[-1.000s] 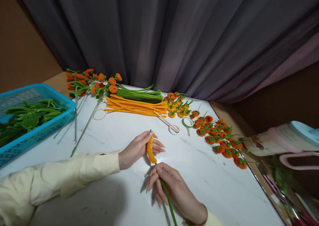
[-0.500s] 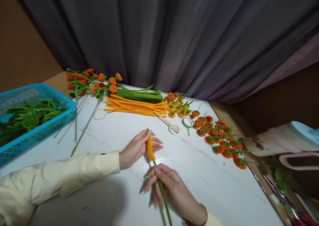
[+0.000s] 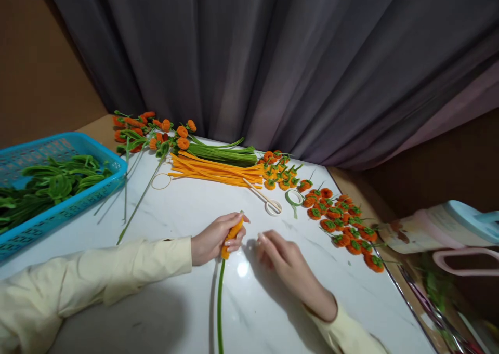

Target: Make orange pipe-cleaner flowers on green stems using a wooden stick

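My left hand [image 3: 220, 235] is closed around a yellow-orange coil of chenille stem [image 3: 233, 235], wound on a green chenille stem [image 3: 220, 302]. The coil's upper end shows at my thumb and fingertips, and the green stem runs down toward the near side of the table. My right hand [image 3: 286, 260] hovers to the right of the coil, apart from it. Its fingers are curled and its thumb and forefinger are close together, with nothing showing between them.
Orange chenille strips [image 3: 218, 169] and green ones [image 3: 226, 154] lie at the back. Several small orange pumpkins [image 3: 334, 211] line the right side. Near them are green tape [image 3: 293, 197] and a white ring [image 3: 273, 208]. A blue basket [image 3: 113, 180] stands left, a tumbler [image 3: 436, 224] right.
My right hand has let go of the green stem and moved up and right. My left fingers have closed around the orange coil. The view has shifted slightly.
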The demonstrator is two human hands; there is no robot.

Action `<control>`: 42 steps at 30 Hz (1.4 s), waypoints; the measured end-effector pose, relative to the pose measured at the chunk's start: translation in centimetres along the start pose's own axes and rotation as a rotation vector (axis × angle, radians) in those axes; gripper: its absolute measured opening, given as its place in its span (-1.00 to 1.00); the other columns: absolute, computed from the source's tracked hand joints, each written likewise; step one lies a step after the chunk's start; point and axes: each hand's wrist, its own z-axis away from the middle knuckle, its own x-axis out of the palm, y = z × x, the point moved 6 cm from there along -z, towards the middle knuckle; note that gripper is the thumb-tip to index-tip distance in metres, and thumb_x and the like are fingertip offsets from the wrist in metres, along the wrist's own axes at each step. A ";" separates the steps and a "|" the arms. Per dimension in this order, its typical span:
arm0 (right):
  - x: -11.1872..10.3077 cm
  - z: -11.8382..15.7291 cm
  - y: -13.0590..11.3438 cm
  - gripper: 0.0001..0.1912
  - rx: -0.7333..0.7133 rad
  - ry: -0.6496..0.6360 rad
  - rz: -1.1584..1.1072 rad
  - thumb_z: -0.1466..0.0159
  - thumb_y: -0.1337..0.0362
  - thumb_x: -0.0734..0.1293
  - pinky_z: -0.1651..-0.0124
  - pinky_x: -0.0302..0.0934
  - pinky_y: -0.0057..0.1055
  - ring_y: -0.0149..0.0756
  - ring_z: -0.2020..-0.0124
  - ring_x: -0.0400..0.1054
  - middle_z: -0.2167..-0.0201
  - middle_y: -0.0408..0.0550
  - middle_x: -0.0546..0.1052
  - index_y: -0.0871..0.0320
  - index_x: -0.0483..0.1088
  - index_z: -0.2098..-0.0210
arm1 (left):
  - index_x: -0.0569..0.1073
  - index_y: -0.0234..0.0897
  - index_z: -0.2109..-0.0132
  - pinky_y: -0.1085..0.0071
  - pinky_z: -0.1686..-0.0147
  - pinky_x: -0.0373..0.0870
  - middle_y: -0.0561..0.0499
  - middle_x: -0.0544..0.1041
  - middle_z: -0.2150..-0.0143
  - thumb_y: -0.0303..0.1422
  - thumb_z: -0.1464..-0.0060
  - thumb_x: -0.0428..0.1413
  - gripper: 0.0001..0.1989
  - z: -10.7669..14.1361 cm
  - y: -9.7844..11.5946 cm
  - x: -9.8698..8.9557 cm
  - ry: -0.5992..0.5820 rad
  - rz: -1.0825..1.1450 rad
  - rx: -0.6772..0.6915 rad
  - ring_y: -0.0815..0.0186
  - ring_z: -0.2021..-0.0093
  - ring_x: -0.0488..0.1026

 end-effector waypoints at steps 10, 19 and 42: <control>0.9 -7.3 -3.2 -0.71 -0.135 -0.450 0.099 -0.32 0.11 0.14 0.51 0.03 -0.52 -0.45 0.60 0.13 0.64 -0.31 0.29 0.17 0.11 0.07 | 0.32 -0.31 0.27 0.64 0.80 -0.08 0.20 0.25 0.67 -0.20 -0.10 0.07 -0.76 0.6 -0.2 0.7 -0.056 -0.140 -0.055 0.60 0.79 -0.09; 0.6 -8.3 -3.7 -0.67 -0.181 -0.490 0.164 -0.25 0.24 0.21 0.43 0.10 -0.50 -0.44 0.55 0.19 0.58 -0.27 0.35 0.18 0.09 0.02 | 0.28 -0.31 0.32 0.65 0.79 -0.06 0.17 0.29 0.62 -0.25 -0.11 0.05 -0.80 0.1 0.2 -0.1 0.001 -0.129 -0.010 0.60 0.77 -0.05; -11.1 -10.5 -3.5 -0.53 -0.196 0.112 0.085 -0.10 0.09 0.35 0.67 0.04 -0.56 -0.47 0.70 0.12 0.67 -0.34 0.31 0.09 0.09 0.11 | 0.25 -0.27 0.33 0.65 0.77 -0.05 0.23 0.19 0.63 -0.16 -0.11 0.06 -0.73 0.2 0.3 0.3 -0.017 -0.130 -0.046 0.59 0.75 -0.03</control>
